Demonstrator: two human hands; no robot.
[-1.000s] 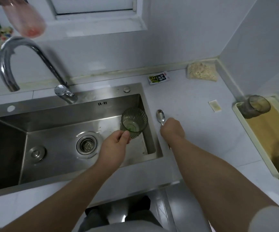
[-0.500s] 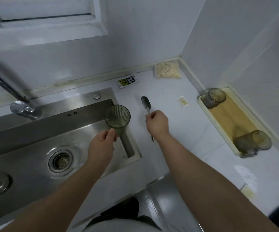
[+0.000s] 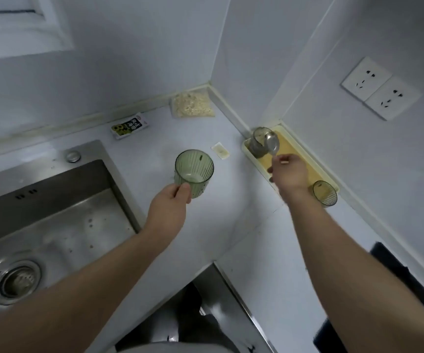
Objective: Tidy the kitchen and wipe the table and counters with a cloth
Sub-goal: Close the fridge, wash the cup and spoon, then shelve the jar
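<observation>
Green cup (left hand), spoon above tray

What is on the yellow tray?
Two glasses: a dark glass at its far end, a greenish glass at its near end. The right hand, holding a spoon, covers part of the tray's middle.

Brushed steel sink, ribbed green translucent cup.
</observation>
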